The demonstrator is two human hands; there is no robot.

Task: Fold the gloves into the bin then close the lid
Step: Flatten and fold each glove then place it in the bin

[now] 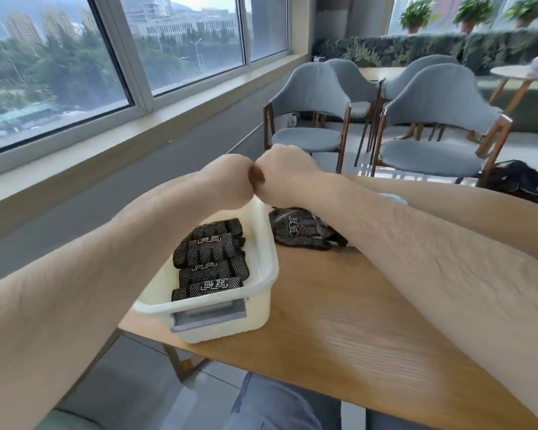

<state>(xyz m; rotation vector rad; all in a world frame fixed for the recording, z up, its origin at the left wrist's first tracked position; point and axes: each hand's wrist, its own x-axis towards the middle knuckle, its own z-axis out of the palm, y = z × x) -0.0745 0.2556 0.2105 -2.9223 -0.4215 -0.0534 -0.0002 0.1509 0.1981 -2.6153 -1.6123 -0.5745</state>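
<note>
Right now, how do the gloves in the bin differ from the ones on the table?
The binned gloves are folded tight, in a row; the loose gloves lie unfolded, heaped. The binned gloves sit inside the bin; the loose gloves rest on the table beside it. Both are black, dotted, white-logoed.

Bin [263, 243] of glossy white plastic; gloves [210, 259] of dotted black knit cloth; table [354, 321] of matt grained wood.

Free: bare light wooden tabletop [370, 321] on my right. White plastic bin [258, 308] open on top, folded black dotted gloves [210, 262] crowd it.
</note>
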